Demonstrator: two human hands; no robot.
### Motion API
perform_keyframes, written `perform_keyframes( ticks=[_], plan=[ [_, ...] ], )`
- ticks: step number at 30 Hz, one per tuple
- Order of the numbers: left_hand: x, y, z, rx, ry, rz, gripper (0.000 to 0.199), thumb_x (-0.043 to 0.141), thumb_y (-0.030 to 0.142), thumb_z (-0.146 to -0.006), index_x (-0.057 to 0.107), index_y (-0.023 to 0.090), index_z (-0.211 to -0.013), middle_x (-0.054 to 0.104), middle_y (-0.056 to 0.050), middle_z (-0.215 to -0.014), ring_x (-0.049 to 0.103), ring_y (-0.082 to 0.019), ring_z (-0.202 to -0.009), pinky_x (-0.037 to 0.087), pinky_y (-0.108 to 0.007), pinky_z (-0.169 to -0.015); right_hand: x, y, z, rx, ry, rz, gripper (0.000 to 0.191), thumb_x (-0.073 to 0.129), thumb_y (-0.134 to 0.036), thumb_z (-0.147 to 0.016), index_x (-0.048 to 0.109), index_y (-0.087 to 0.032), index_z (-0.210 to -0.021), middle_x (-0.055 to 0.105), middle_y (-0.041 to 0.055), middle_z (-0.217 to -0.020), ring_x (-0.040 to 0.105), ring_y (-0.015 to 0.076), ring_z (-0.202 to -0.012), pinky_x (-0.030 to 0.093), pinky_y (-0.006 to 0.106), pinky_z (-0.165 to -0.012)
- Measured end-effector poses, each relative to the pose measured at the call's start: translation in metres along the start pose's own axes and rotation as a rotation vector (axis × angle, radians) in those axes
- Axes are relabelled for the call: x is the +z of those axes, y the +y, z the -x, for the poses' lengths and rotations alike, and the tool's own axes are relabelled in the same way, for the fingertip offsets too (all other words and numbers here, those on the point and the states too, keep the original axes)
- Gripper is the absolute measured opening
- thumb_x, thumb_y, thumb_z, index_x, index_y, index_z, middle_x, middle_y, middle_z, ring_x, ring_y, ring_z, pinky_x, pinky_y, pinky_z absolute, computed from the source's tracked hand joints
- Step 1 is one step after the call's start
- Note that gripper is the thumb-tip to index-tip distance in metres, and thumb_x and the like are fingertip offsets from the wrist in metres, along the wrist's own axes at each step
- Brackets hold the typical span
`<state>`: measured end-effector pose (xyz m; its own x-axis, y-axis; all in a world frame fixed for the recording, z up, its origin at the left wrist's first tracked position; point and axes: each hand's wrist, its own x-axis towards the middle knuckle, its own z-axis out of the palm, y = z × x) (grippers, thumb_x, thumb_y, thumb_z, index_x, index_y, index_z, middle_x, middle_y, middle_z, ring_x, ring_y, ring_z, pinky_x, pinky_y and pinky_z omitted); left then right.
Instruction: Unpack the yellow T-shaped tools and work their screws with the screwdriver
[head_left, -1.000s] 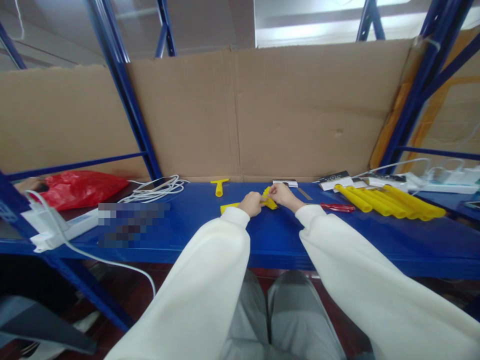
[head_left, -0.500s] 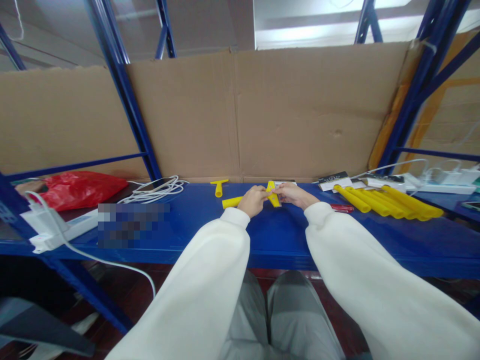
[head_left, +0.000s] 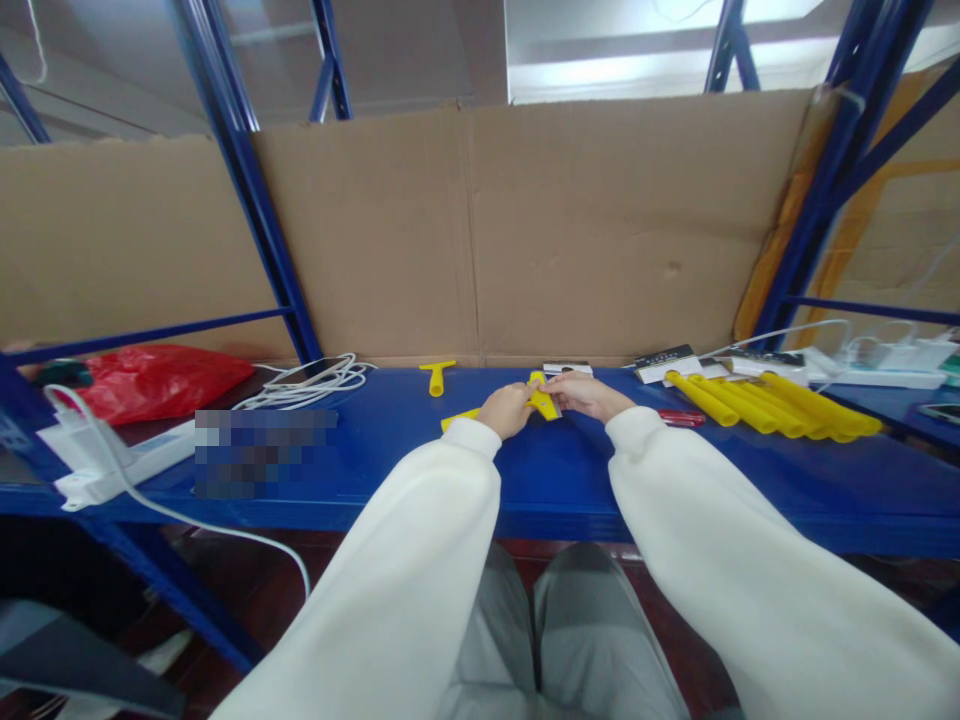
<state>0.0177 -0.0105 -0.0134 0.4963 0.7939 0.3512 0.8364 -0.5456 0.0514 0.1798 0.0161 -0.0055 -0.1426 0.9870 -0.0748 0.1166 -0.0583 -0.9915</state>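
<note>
Over the middle of the blue shelf top, both hands meet at a yellow scraper head (head_left: 547,406) with small holes and a greyish edge. My left hand (head_left: 505,411) grips it from the left, fingers closed. From the right, my right hand (head_left: 584,393) pinches it near the edge; the fingertips partly hide it. Beside my left hand lies a yellow tube handle (head_left: 458,417), partly covered by the sleeve. Farther back, to the left, rests a yellow T-shaped piece (head_left: 436,378). A small black-and-white box (head_left: 568,368) lies just behind my right hand.
Several yellow tube handles (head_left: 780,407) lie at right, near red tools (head_left: 681,418) and black-and-white boxes (head_left: 666,363). At left are a coiled white cable (head_left: 330,382), a power strip (head_left: 161,446) and a red plastic bag (head_left: 165,380). Cardboard (head_left: 585,230) walls the back.
The scraper head has turned and dropped slightly between my hands. My left hand has shifted a little, and its sleeve now covers more of the tube handle. The small box behind shows more.
</note>
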Motion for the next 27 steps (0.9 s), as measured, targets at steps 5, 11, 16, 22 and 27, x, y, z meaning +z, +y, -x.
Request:
perform_keyframes(
  ticks=[5, 11, 16, 22, 27],
  plan=[
    [-0.007, 0.002, 0.002, -0.066, 0.056, -0.041, 0.044, 0.051, 0.010, -0.092, 0.059, 0.015, -0.135, 0.070, -0.014, -0.122, 0.067, -0.024, -0.113, 0.050, -0.033, -0.099, 0.008, -0.002, 0.002, -0.039, -0.044, -0.052, 0.024, 0.071, -0.020, -0.086, 0.059, -0.016, -0.066, 0.059, -0.0019, -0.054, 0.051, 0.0090, -0.048, 0.043, 0.018, -0.049],
    [-0.012, 0.004, 0.004, -0.128, 0.053, -0.085, 0.037, 0.046, 0.012, -0.095, 0.063, 0.013, -0.128, 0.069, -0.018, -0.121, 0.069, -0.027, -0.109, 0.053, -0.036, -0.095, 0.021, -0.001, 0.014, -0.062, -0.004, 0.018, 0.030, 0.059, -0.026, -0.096, 0.060, -0.015, -0.068, 0.058, -0.0012, -0.052, 0.049, 0.0082, -0.043, 0.039, 0.018, -0.043],
    [-0.012, 0.008, 0.005, -0.164, 0.065, -0.068, 0.040, 0.044, 0.010, -0.094, 0.062, 0.014, -0.130, 0.069, -0.018, -0.121, 0.069, -0.026, -0.109, 0.052, -0.036, -0.096, 0.024, 0.001, 0.010, -0.182, 0.067, 0.175, 0.039, 0.058, -0.039, -0.097, 0.057, -0.016, -0.065, 0.051, -0.0031, -0.045, 0.044, 0.0075, -0.039, 0.034, 0.017, -0.040],
    [-0.020, 0.002, 0.006, -0.281, 0.357, 0.143, 0.043, 0.047, 0.010, -0.093, 0.063, 0.019, -0.132, 0.070, -0.012, -0.125, 0.066, -0.024, -0.116, 0.049, -0.033, -0.100, -0.010, -0.003, -0.005, -0.355, 0.427, 0.464, 0.034, 0.045, -0.028, -0.101, 0.063, -0.016, -0.074, 0.071, 0.0083, -0.074, 0.065, 0.0138, -0.063, 0.049, 0.021, -0.061],
    [-0.031, -0.011, 0.002, -0.369, 0.673, 0.452, 0.023, 0.058, 0.017, -0.089, 0.071, 0.018, -0.108, 0.075, -0.010, -0.106, 0.068, -0.024, -0.105, 0.051, -0.031, -0.091, -0.055, 0.010, -0.019, -0.247, 0.605, 0.952, 0.026, 0.056, -0.008, -0.086, 0.075, -0.016, -0.101, 0.075, 0.0154, -0.109, 0.069, 0.0245, -0.106, 0.050, 0.028, -0.090]
  ],
)
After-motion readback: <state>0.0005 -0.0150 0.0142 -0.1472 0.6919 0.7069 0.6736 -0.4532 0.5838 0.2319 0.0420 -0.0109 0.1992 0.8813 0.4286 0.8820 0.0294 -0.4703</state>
